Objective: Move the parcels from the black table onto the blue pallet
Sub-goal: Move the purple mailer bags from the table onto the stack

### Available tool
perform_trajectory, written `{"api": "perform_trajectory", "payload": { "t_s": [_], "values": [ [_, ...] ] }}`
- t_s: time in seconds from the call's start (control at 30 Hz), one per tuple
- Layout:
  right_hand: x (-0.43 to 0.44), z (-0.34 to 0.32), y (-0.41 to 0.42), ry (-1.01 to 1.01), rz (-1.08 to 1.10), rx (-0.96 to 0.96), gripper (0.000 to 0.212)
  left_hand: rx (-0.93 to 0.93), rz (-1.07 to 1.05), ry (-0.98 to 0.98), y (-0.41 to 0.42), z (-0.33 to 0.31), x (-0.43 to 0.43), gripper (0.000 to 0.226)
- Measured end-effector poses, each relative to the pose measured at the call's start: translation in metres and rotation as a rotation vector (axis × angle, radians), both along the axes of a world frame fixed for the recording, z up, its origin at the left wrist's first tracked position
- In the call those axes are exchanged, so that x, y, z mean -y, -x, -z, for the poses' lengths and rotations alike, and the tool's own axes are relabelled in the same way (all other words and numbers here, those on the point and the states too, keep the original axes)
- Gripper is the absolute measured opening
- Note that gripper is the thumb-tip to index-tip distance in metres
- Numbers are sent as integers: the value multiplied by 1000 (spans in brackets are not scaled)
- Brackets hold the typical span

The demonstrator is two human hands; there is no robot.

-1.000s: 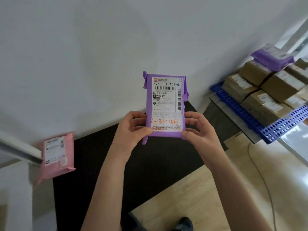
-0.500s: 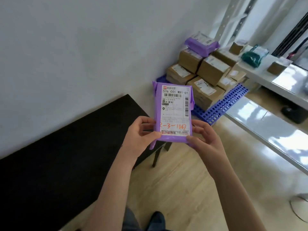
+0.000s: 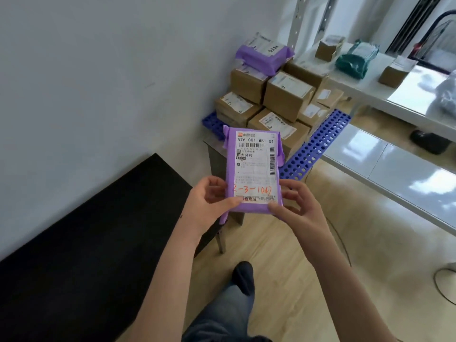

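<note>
I hold a flat purple parcel (image 3: 253, 166) with a white shipping label upright in front of me. My left hand (image 3: 209, 201) grips its lower left edge, my right hand (image 3: 297, 206) its lower right corner. The parcel is in the air past the right end of the black table (image 3: 98, 243), over the wooden floor. Behind it lies the blue pallet (image 3: 313, 146), stacked with several brown cardboard boxes (image 3: 287, 95) and another purple parcel (image 3: 265, 55) on top.
A white wall runs along the left. A long white shelf (image 3: 394, 95) at the right carries small boxes and a green bag (image 3: 356, 60). A lower glossy white surface (image 3: 394, 166) lies beside the pallet. My leg and shoe (image 3: 243, 277) are on the floor below. A cable runs across the floor at right.
My view has swung right from the black table toward the pallet, which is now closer. Both hands keep the same grip on the purple parcel. The pink parcel has left the view.
</note>
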State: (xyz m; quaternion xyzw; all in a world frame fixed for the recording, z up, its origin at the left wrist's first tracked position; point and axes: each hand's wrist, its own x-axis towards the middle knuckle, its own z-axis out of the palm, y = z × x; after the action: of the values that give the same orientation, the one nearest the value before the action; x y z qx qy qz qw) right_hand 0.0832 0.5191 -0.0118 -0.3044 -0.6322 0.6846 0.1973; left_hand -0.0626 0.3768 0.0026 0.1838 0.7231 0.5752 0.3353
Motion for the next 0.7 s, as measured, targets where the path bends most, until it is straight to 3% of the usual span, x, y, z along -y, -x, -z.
{"api": "perform_trajectory", "payload": {
  "t_s": [0.43,0.7],
  "values": [
    [-156,-21,47,-136,178,101,41,-49,98,-24,44,15,-185,45],
    [-228,-13,56,-112,101,117,40,-60,87,30,62,20,-245,37]
  ]
}}
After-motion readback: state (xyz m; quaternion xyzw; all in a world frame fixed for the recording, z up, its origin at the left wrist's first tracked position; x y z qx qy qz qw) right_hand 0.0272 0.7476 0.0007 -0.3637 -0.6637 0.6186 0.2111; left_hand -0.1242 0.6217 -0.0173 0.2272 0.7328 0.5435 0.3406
